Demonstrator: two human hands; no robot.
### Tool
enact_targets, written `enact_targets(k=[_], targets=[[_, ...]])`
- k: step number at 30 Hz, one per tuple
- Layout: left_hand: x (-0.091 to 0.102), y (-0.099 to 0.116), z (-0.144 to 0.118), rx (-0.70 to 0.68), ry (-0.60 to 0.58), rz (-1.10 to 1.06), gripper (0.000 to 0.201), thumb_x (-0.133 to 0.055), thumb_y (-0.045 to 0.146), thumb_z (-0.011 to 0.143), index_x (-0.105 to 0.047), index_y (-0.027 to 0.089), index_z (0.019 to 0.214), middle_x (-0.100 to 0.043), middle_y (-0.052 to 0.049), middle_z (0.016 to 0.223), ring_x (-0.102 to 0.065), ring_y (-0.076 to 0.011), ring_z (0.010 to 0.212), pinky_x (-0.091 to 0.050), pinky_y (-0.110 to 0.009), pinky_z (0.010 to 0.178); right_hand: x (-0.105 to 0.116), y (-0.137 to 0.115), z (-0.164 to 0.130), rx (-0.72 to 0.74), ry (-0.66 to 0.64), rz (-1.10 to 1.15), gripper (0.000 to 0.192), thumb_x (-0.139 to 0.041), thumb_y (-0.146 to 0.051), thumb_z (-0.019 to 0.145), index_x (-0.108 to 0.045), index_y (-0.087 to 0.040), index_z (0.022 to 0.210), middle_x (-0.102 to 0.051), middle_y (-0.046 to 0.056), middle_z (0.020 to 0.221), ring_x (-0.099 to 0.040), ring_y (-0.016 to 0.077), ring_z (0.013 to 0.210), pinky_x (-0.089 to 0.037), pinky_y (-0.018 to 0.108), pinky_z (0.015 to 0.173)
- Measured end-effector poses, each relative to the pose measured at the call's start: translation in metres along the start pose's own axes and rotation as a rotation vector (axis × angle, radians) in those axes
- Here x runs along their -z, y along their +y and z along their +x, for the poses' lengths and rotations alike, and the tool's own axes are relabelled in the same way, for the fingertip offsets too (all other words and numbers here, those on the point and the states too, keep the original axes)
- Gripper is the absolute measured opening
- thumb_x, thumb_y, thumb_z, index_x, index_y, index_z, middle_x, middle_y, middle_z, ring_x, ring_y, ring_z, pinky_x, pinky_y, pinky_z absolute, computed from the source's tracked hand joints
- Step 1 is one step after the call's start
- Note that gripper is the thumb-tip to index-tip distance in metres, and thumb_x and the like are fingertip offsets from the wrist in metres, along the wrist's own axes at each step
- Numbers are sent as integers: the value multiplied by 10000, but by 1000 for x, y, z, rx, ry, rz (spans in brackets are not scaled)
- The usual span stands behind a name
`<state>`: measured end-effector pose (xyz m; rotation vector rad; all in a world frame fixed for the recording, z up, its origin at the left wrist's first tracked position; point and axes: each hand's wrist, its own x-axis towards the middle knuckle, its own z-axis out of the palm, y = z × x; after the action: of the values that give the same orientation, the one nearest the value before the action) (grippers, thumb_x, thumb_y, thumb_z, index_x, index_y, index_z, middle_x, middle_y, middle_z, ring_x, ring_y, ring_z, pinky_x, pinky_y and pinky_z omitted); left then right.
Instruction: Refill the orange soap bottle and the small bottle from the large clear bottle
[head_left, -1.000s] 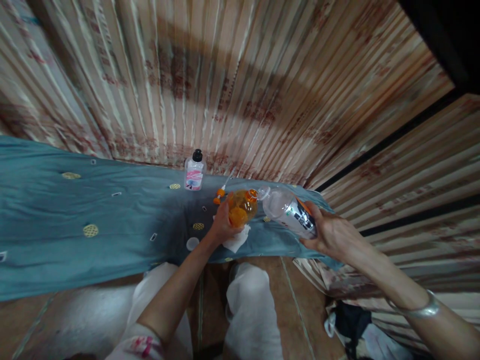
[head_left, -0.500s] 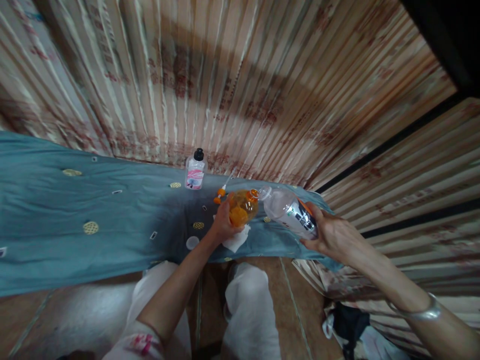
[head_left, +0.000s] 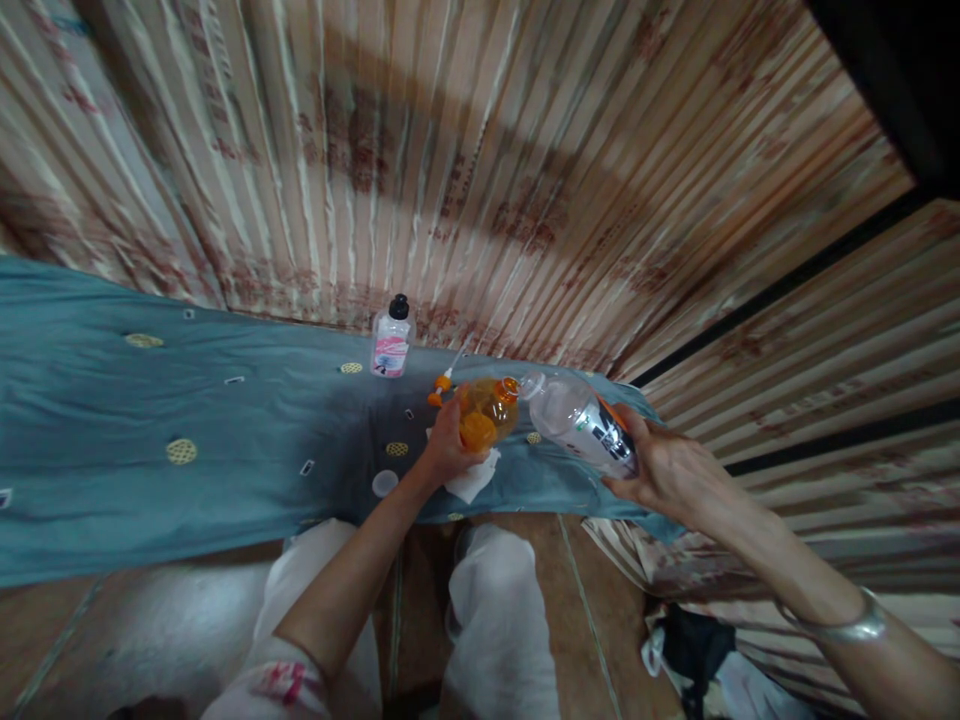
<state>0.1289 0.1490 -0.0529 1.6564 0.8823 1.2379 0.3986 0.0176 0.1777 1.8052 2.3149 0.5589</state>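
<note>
My left hand (head_left: 450, 446) is wrapped round an orange see-through bottle (head_left: 491, 408), its uncapped neck tilted up to the right. In my right hand (head_left: 660, 465) lies a large clear plastic bottle (head_left: 574, 415) with a black, white and orange label, held tilted so its mouth points left. The two mouths almost meet; whether they touch I cannot tell. Behind my left hand an orange pump head (head_left: 441, 385) with a thin tube lies on the cloth. White tissue (head_left: 474, 480) is under the orange bottle, and a pale round cap (head_left: 385, 484) sits to its left.
A clear bottle with a black cap and pink label (head_left: 391, 340) stands at the back of the teal patterned cloth (head_left: 255, 420). Pleated curtains (head_left: 420, 150) hang behind and to the right, crossed by dark bars. A dark bundle (head_left: 697, 645) lies on the tiled floor at the lower right.
Almost nothing differs. Both bottles stay in my hands, neck to neck, with only a very slight shift to the right.
</note>
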Motion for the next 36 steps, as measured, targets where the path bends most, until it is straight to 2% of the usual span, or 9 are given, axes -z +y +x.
enact_targets(k=[5, 11, 16, 22, 28, 36], targets=[[-1, -1, 0, -10, 18, -7, 1249, -958, 278, 605, -385, 205, 1712, -585, -220, 1679, -567, -460, 1564, -374, -663, 1381, 2, 0, 0, -3, 3, -24, 660, -747, -354, 824, -564, -149, 1424, -763, 47, 801, -723, 285, 682, -362, 315, 589], [-1, 2, 0, -12, 21, 13, 1232, -955, 281, 616, -397, 181, 1710, -590, -235, 1664, -582, -470, 1549, -400, -660, 1367, 6, 1, 1, 2, -14, -28, 630, -726, -367, 833, -567, -158, 1406, -780, 61, 821, -740, 291, 699, -361, 314, 588], [-2, 1, 0, -12, 22, 19, 1247, -964, 264, 607, -388, 201, 1711, -583, -219, 1683, -572, -468, 1557, -385, -679, 1374, 7, 1, 2, 3, -43, -28, 675, -726, -370, 841, -557, -118, 1444, -765, 60, 791, -734, 294, 692, -361, 316, 584], [-2, 5, 0, 12, 3, 30, 1245, -941, 267, 623, -366, 104, 1715, -562, -279, 1676, -527, -507, 1594, -351, -668, 1396, 3, 3, 0, 1, -38, -38, 738, -729, -396, 845, -535, -88, 1487, -789, 93, 841, -754, 311, 733, -385, 319, 597], [-2, 1, 1, -10, 15, 25, 1271, -965, 271, 606, -365, 189, 1723, -575, -239, 1675, -564, -470, 1568, -374, -682, 1376, 2, 5, -1, 0, -33, -28, 734, -709, -421, 856, -528, -115, 1497, -775, 71, 818, -737, 306, 708, -371, 315, 586], [-3, 0, 2, -28, 8, 33, 1265, -968, 289, 623, -362, 158, 1726, -559, -257, 1682, -549, -479, 1583, -354, -677, 1391, 1, 7, -1, -5, -31, -35, 767, -733, -411, 843, -524, -100, 1513, -772, 76, 817, -727, 299, 709, -384, 319, 593]])
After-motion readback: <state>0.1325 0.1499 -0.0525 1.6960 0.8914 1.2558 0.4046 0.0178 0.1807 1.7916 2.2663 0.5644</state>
